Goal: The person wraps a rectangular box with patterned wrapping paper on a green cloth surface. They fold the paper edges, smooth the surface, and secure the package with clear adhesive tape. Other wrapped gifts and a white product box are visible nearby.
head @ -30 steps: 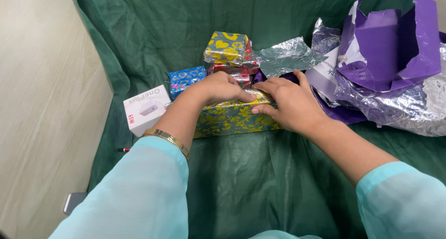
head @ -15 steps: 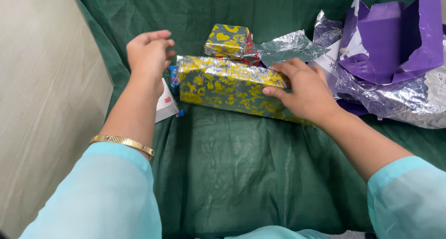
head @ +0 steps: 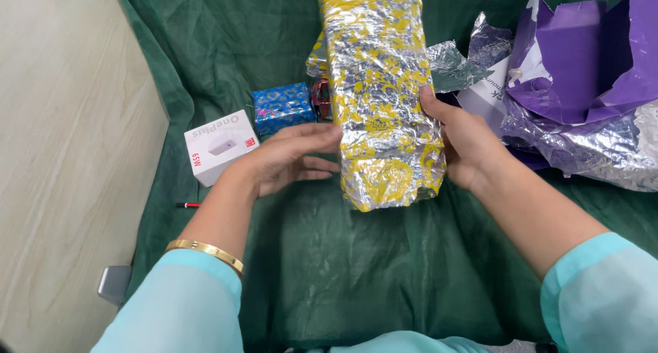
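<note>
Since the frame half a second back, the yellow-and-silver wrapped box (head: 380,99) has swung from lying crosswise to running lengthwise, near end toward the person, far end toward the top of view. Left hand, then lifted clear on the left, now sits against the box.

Nearest: two pale turquoise sleeves and a gold bangle (head: 205,251) on the left wrist. Green cloth (head: 356,271) covers the desk.

Left hand (head: 284,160): fingers spread flat, tips touching the box's near left edge. Right hand (head: 466,144): curled round the right edge, thumb on the top face, gripping. The box appears raised off the cloth at its near end; cannot tell whether the far end rests on anything.

Judgement: to turn the box well, keep both long edges braced evenly so the foil wrap does not crease or slide, and keep it clear of the smaller parcels beyond.

Count, near to far:
- one red-tipped pen (head: 186,205) at the cloth's left edge
- one white carton (head: 221,146)
- one blue wrapped box (head: 282,107) just beyond the left hand
- one red parcel (head: 321,96), mostly hidden behind the box
- one loose silver foil scrap (head: 452,65)
- one heap of purple-and-silver wrapping paper (head: 582,72), far right
</note>
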